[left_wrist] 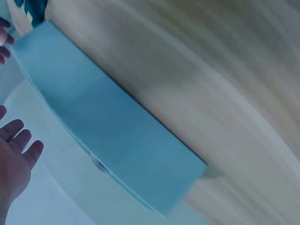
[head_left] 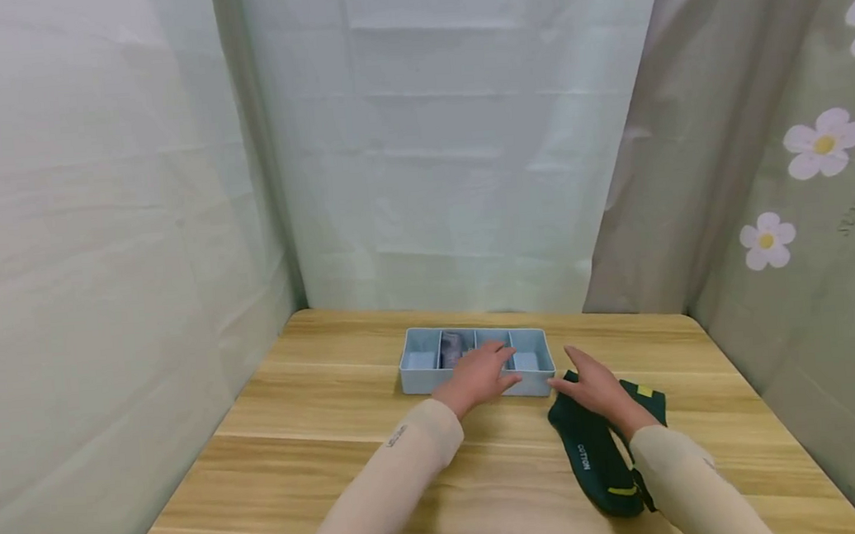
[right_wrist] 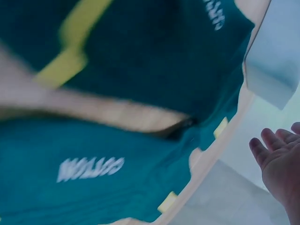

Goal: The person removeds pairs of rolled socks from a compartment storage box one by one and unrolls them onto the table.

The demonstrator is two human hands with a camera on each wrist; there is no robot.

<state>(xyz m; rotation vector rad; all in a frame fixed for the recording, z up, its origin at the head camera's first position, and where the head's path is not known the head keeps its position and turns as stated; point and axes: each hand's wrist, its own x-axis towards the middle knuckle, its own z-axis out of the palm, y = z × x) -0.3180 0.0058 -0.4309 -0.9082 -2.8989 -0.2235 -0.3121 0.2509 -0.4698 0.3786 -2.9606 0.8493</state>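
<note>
Left hand (head_left: 477,377) is laid flat, fingers straight, over the blue divided tray (head_left: 420,374); right hand (head_left: 595,385) is rested open on dark green socks (head_left: 593,454), pinning them to the tabletop (head_left: 320,440).

Front table (head_left: 323,473): bare wood, open passage.
Mid-table: tray (head_left: 473,385), socks (head_left: 597,454) obstruct.
Sides: curtains (head_left: 98,240) enclose.

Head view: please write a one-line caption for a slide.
Left hand rests on a blue divided tray; right hand on dark green socks.
</note>
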